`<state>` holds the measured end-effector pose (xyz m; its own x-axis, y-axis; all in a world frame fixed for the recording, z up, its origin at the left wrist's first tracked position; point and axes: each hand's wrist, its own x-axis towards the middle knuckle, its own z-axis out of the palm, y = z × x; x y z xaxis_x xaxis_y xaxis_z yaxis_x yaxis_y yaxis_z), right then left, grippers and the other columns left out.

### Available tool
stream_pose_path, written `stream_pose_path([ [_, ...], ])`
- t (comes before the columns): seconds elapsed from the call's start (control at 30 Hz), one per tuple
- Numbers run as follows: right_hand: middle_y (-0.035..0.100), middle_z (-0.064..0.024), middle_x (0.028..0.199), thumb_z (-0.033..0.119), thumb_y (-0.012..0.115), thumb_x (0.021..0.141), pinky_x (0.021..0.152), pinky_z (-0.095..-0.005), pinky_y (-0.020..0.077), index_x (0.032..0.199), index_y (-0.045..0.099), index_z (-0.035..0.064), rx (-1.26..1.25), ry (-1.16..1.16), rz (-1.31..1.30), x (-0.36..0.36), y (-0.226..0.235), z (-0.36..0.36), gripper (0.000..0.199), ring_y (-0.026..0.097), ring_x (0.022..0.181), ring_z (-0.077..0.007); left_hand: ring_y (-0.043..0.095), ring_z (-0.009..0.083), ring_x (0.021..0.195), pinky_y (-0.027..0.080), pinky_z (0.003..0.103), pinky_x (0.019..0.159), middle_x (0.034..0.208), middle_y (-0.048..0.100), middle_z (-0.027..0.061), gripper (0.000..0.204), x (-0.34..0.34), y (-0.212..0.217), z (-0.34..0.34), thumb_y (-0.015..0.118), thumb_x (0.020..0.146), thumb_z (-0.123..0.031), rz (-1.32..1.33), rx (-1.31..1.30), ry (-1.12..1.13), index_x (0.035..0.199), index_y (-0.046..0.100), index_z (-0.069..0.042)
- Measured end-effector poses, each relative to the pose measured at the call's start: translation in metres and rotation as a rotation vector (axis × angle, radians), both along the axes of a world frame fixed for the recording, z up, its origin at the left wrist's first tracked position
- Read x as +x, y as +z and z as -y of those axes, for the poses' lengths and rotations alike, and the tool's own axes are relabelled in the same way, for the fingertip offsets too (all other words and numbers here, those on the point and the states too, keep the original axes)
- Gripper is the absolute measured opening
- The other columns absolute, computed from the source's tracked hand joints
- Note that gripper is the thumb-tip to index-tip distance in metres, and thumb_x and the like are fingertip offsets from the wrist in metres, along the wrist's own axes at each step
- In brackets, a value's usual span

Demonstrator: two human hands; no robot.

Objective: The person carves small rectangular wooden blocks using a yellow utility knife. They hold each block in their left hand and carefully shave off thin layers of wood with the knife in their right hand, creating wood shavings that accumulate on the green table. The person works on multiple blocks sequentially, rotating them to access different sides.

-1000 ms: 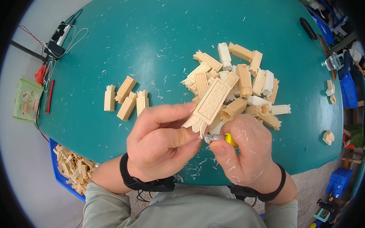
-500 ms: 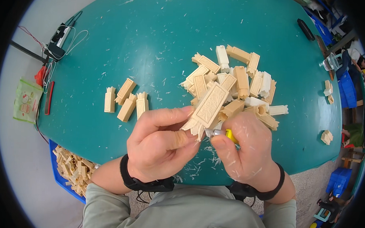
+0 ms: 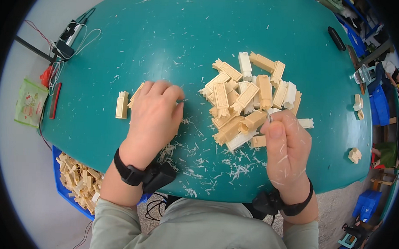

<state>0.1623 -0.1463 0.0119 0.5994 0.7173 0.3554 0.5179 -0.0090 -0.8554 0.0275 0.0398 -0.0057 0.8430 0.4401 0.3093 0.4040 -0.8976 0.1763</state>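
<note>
My left hand point(image 3: 156, 107) is palm-down at the left of the green table, over a small group of carved cream blocks. Its fingers are bent, slightly blurred, and what they hold, if anything, is hidden beneath. One cream block point(image 3: 122, 105) stands out to its left, and another point(image 3: 136, 95) shows only partly behind the hand. In my right hand point(image 3: 289, 147), the closed fingers grip a small trimming tool point(image 3: 269, 117); only its thin metal tip shows. That tip is beside a pile of cream and white blocks point(image 3: 245, 99) with jagged ends.
White shavings point(image 3: 239, 167) lie scattered over the green table point(image 3: 176, 40). At lower left is a blue bin point(image 3: 63, 192) full of blocks. Loose blocks point(image 3: 355, 155) sit near the right edge. A power strip point(image 3: 70, 36) with cables lies at the left edge.
My hands have moved apart. The left went left to the small group, and the block it held is out of sight. The right moved right with the tool.
</note>
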Motion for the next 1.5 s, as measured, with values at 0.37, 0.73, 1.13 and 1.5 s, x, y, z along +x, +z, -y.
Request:
stream_pose_path([
  [0.37, 0.051, -0.0095, 0.061, 0.023, 0.056, 0.087, 0.051, -0.0293, 0.0392, 0.077, 0.055, 0.0002, 0.027, 0.038, -0.021, -0.001, 0.000, 0.001, 0.025, 0.049, 0.053, -0.0212, 0.057, 0.0271, 0.097, 0.046, 0.034, 0.082, 0.110, 0.057, 0.0099, 0.035, 0.029, -0.001, 0.012, 0.062, 0.069, 0.006, 0.327, -0.198, -0.449, 0.101, 0.058, -0.007],
  [0.73, 0.053, -0.0112, 0.064, 0.023, 0.057, 0.085, 0.051, -0.0310, 0.0396, 0.079, 0.054, 0.0015, -0.042, 0.128, 0.000, -0.003, 0.000, 0.001, 0.023, 0.051, 0.055, -0.0251, 0.055, 0.0063, 0.078, 0.045, 0.020, 0.066, 0.086, 0.057, 0.0022, 0.043, -0.001, 0.011, 0.047, 0.061, 0.081, 0.001, 0.519, -1.492, -0.511, 0.120, 0.044, -0.003],
  [1.13, 0.053, -0.0101, 0.065, 0.023, 0.057, 0.085, 0.051, -0.0329, 0.0399, 0.078, 0.054, 0.0027, -0.003, 0.168, 0.114, -0.010, -0.002, 0.001, 0.022, 0.051, 0.056, -0.0264, 0.058, 0.0118, 0.080, 0.048, 0.023, 0.065, 0.101, 0.058, 0.0129, 0.024, 0.000, 0.002, 0.048, 0.064, 0.074, 0.009, 0.771, -1.140, -0.437, 0.094, 0.054, 0.001],
  [1.5, 0.052, -0.0096, 0.065, 0.023, 0.062, 0.081, 0.047, -0.0342, 0.0378, 0.075, 0.052, 0.0030, 0.003, 0.214, 0.176, -0.015, -0.007, -0.003, 0.023, 0.050, 0.054, -0.0270, 0.062, 0.0254, 0.089, 0.054, 0.032, 0.073, 0.108, 0.055, 0.0220, 0.023, 0.006, 0.000, 0.047, 0.067, 0.067, 0.010, 0.768, -0.612, -0.515, 0.084, 0.056, 0.000],
])
